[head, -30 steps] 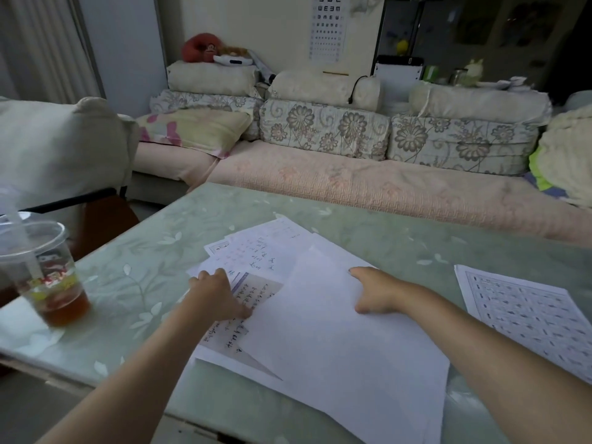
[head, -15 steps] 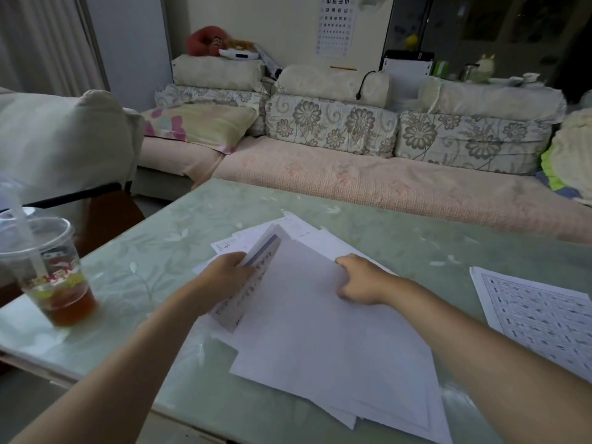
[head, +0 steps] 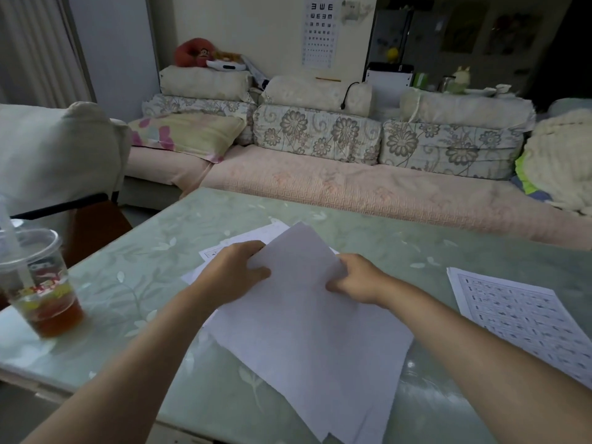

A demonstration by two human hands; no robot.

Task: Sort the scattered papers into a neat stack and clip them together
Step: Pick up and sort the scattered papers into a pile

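A loose bundle of white papers (head: 307, 328) lies slanted across the middle of the green table (head: 134, 283), blank side up, its far end lifted off the surface. My left hand (head: 235, 274) grips the bundle's far left edge. My right hand (head: 355, 278) grips its far right edge. A few more sheets (head: 253, 235) lie flat beneath and beyond my hands. A separate printed sheet (head: 519, 318) with rows of small marks rests on the table at the right. No clip is in view.
A plastic cup of brown tea (head: 41, 283) with a straw stands near the table's left edge. A long sofa (head: 336, 184) with floral cushions runs behind the table. A cushioned chair (head: 54, 155) stands at the left.
Both hands went from pressing flat on the spread papers to gripping them by the far edges. The sheets are gathered into one bundle and its far end is raised.
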